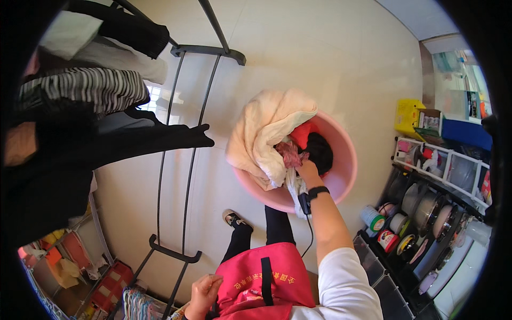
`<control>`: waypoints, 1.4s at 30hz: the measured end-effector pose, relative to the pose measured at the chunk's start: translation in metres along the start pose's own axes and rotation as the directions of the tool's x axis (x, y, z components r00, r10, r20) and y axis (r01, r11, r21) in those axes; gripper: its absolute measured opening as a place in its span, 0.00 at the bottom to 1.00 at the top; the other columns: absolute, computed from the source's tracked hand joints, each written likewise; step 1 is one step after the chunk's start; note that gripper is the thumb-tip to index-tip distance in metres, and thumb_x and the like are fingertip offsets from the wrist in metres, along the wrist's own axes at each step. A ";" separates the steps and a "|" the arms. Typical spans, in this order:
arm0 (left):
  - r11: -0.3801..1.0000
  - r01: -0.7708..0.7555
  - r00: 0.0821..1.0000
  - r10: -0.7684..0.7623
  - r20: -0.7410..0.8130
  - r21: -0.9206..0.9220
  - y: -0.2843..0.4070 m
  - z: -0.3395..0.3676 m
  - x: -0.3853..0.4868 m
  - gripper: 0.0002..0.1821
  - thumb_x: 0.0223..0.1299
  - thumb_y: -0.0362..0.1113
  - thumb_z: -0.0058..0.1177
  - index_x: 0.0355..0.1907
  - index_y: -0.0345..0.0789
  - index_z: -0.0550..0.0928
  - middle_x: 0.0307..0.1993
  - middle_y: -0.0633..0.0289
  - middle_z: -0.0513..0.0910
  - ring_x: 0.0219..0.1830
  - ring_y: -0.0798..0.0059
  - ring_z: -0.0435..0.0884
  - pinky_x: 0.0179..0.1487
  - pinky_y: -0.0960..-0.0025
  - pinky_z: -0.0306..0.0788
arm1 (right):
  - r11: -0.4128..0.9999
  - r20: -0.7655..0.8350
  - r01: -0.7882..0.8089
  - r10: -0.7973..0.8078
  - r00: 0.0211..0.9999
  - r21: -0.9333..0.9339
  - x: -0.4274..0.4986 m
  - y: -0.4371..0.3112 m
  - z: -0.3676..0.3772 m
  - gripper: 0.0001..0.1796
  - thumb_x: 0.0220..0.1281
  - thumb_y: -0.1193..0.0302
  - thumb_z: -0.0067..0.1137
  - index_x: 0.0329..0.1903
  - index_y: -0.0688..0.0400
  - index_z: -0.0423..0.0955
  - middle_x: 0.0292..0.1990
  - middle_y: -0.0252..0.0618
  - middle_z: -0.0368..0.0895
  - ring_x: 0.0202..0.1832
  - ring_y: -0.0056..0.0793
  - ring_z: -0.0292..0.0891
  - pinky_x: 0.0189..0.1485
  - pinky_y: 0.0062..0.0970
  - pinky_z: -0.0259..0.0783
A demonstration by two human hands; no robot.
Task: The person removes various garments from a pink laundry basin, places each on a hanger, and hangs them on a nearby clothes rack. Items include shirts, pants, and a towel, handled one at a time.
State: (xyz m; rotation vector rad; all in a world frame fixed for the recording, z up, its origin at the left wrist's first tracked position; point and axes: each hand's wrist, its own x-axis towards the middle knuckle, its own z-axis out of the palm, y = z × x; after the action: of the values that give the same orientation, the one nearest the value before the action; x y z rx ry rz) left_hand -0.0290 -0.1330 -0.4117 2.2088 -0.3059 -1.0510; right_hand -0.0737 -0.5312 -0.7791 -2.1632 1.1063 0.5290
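My right hand (309, 171), with a black band at its wrist, reaches into a round pink plastic tub (347, 160) on the floor and grips a crumpled reddish patterned cloth (291, 154). Around that cloth lie a black garment (320, 152), a bright red one (303, 134) and a white cloth (296, 186). A thick peach and cream blanket (264, 132) hangs over the tub's left rim. Near my red apron (260, 264), my left hand (205, 292) is raised with its fingers curled; whether it holds anything is not visible.
Left, a black metal clothes rack (208, 50) bears dark garments and a striped garment (84, 90). Below are colourful hangers (142, 304) and a red crate (112, 286). Shelving with pot lids (426, 208) and containers lines the right. My shoe (236, 219) is near the tub.
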 end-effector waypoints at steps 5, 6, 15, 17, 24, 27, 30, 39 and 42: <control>0.990 -0.032 0.998 0.024 -0.065 -0.140 0.017 -0.001 0.012 0.04 0.54 0.26 0.58 0.33 0.30 0.82 0.27 0.53 0.83 0.29 0.69 0.83 0.33 0.72 0.74 | 0.778 0.024 0.000 -0.020 1.000 0.628 -0.087 0.011 -0.127 0.08 0.57 0.69 0.54 0.34 0.59 0.80 0.27 0.34 0.80 0.27 0.25 0.75 0.26 0.23 0.67; 0.979 -0.022 0.997 0.008 -0.073 -0.205 0.020 -0.001 0.013 0.05 0.56 0.27 0.57 0.35 0.30 0.82 0.27 0.56 0.84 0.30 0.75 0.83 0.36 0.74 0.74 | 0.667 0.063 -0.045 -0.003 0.998 0.744 -0.109 0.005 -0.163 0.09 0.58 0.67 0.54 0.37 0.58 0.78 0.28 0.31 0.78 0.26 0.20 0.72 0.26 0.20 0.66; 0.755 0.111 0.985 0.003 0.173 -0.647 0.060 0.015 0.030 0.09 0.64 0.33 0.51 0.40 0.30 0.81 0.28 0.62 0.81 0.31 0.78 0.80 0.36 0.75 0.75 | -0.163 -0.208 0.180 -0.176 0.962 0.970 -0.331 -0.138 -0.410 0.17 0.71 0.59 0.42 0.48 0.59 0.72 0.30 0.32 0.78 0.12 0.15 0.52 0.16 0.16 0.51; 0.741 0.147 0.957 0.060 0.283 -0.655 0.075 0.020 0.039 0.11 0.66 0.38 0.51 0.42 0.31 0.80 0.29 0.62 0.81 0.30 0.77 0.80 0.36 0.76 0.74 | -0.040 -0.324 0.322 -0.118 0.939 0.946 -0.373 -0.163 -0.428 0.17 0.72 0.62 0.41 0.50 0.61 0.72 0.32 0.33 0.79 0.12 0.13 0.51 0.16 0.12 0.49; 0.441 0.600 0.613 0.282 0.738 -0.668 0.151 0.044 0.043 0.42 0.62 0.70 0.32 0.66 0.37 0.59 0.56 0.45 0.72 0.54 0.51 0.74 0.52 0.51 0.72 | 0.738 -0.864 0.674 -0.364 0.347 -0.041 -0.491 -0.192 -0.444 0.51 0.53 0.35 0.52 0.61 0.71 0.62 0.57 0.53 0.70 0.57 0.40 0.70 0.60 0.35 0.64; 0.045 0.548 0.671 0.572 0.471 -0.835 0.177 0.028 0.049 0.39 0.64 0.66 0.36 0.65 0.36 0.63 0.61 0.50 0.70 0.59 0.52 0.72 0.56 0.46 0.70 | 0.728 -0.896 0.685 -0.303 0.325 0.002 -0.509 -0.174 -0.453 0.37 0.62 0.47 0.50 0.59 0.69 0.65 0.56 0.49 0.72 0.58 0.38 0.70 0.63 0.36 0.63; -0.067 0.316 0.734 0.649 0.200 -0.946 0.176 -0.017 0.051 0.25 0.64 0.49 0.47 0.60 0.38 0.70 0.60 0.58 0.72 0.60 0.63 0.71 0.64 0.57 0.65 | 0.103 -0.591 0.606 -0.140 0.794 0.789 -0.488 -0.156 -0.455 0.24 0.68 0.60 0.45 0.58 0.65 0.68 0.55 0.41 0.75 0.55 0.32 0.72 0.60 0.32 0.64; 0.004 -0.407 0.765 0.548 -0.339 -0.913 0.179 -0.102 -0.052 0.19 0.60 0.24 0.53 0.55 0.35 0.75 0.42 0.69 0.79 0.42 0.82 0.78 0.48 0.77 0.74 | 0.504 -0.116 0.620 -0.712 0.692 0.601 -0.427 -0.275 -0.359 0.19 0.61 0.70 0.59 0.54 0.64 0.70 0.47 0.38 0.77 0.40 0.22 0.75 0.44 0.22 0.72; 0.108 -0.504 0.807 0.413 -0.422 -0.857 0.189 -0.105 -0.079 0.18 0.60 0.24 0.54 0.53 0.33 0.76 0.42 0.69 0.80 0.42 0.85 0.76 0.46 0.78 0.72 | 0.392 0.018 0.554 -0.828 0.561 0.735 -0.430 -0.336 -0.342 0.31 0.65 0.63 0.56 0.65 0.63 0.58 0.57 0.42 0.69 0.53 0.24 0.70 0.56 0.25 0.67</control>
State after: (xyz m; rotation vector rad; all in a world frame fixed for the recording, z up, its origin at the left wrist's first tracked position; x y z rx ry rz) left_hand 0.0122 -0.1896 -0.1922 0.8582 -0.2018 -0.4880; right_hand -0.0191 -0.3808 -0.1553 -1.5387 -0.0037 0.0878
